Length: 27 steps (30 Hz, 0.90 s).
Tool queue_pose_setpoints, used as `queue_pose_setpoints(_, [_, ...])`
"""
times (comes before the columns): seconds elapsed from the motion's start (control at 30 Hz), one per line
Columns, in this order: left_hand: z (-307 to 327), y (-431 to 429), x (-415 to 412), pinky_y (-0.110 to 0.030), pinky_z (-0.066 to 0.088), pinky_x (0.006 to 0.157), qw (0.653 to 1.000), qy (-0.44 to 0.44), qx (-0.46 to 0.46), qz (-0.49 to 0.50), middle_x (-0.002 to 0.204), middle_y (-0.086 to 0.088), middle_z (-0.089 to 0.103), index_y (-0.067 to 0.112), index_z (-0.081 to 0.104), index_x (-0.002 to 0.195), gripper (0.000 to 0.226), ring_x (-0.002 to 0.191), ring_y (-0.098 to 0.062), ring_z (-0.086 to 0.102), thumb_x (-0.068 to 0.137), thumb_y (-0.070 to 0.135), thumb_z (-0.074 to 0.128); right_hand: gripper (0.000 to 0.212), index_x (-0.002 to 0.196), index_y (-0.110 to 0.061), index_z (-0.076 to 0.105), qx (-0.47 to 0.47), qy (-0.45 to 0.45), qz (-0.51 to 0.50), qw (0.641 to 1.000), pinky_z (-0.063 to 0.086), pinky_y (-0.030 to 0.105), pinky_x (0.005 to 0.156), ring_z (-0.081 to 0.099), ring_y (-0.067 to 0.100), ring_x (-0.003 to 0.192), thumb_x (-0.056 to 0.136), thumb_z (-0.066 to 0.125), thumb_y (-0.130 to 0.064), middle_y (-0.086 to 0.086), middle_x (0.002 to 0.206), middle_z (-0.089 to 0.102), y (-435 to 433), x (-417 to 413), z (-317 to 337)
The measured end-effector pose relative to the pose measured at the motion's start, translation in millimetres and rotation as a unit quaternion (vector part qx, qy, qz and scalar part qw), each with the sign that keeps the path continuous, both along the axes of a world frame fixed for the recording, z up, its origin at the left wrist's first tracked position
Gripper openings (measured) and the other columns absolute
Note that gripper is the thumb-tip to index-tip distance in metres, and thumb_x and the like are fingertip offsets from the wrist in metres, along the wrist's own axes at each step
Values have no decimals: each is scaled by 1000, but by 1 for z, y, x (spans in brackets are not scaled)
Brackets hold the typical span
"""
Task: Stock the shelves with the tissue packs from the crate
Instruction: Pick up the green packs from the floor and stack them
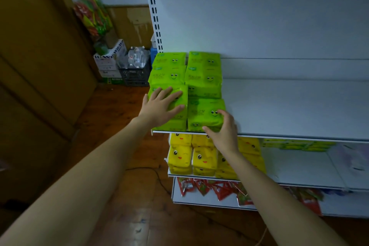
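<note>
Seating the front row of green tissue packs is judged to be the step in hand. The left hand (161, 106) lies flat with fingers spread, pressing on top of the front-left green pack (176, 124). The right hand (223, 128) grips the front-right green pack (203, 112), with the thumb on its front face and the fingers curled over its right top corner. Both packs sit at the left end of the shelf (289, 106), close to its front lip. The rear green packs (203, 66) are stacked behind them.

Procedure:
1. Hold the left pack down as a stop.
2. Slide the right pack until its side touches the neighbour and the front faces are flush.
3. Push low on the wrapper. Soft packs are likely to deform or tilt if pressed at a corner.
4. Confirm that no pack overhangs the lip.

Surroundings:
- The slotted upright (155, 18) bounds the stack on the left, so the next column belongs to the right.
- Yellow packs (180, 158) occupy the left of the lower shelf (299, 166), beneath the right forearm.
- Red sachets (219, 189) lie below those.
- A dark crate (135, 76) stands on the floor (119, 110) beyond the shelf end. Whether it is the supply crate cannot be determined.
- A cable (157, 175) crosses the floor near the shelf base and is a possible trip hazard.
</note>
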<state>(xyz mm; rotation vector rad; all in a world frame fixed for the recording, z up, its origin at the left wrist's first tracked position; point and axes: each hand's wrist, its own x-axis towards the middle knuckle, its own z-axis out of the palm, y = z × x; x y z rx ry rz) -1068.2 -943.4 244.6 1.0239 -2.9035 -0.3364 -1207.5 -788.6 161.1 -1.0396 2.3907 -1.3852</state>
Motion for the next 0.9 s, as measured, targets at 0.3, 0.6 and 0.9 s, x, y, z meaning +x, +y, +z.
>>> queue_pose_setpoints(0.3, [3, 4, -3, -56, -4, 112, 992, 114, 25, 56, 155, 7, 22, 33, 29, 145, 57, 146, -17, 9, 94, 58, 32, 65, 129, -9, 48, -49, 41, 62, 996, 26, 47, 111, 31, 28, 135, 75, 75, -32, 15, 140, 38, -3, -23, 41])
queue_pose_setpoints(0.6, [14, -24, 46, -41, 21, 115, 956, 268, 49, 108, 150, -5, 35, 20, 31, 146, 57, 142, -22, 25, 96, 48, 35, 66, 125, -10, 53, -137, 123, 153, 971, 27, 54, 109, 37, 23, 132, 74, 59, -50, 10, 138, 45, -72, 34, 106])
queue_pose_setpoints(0.9, [-26, -120, 176, -36, 24, 112, 927, 255, 99, 256, 151, -2, 33, 21, 30, 146, 51, 140, -18, 28, 100, 43, 31, 64, 138, -23, 39, -49, 132, 359, 923, 2, 44, 116, 20, 17, 142, 82, 59, -45, 2, 150, 32, -188, 185, 82])
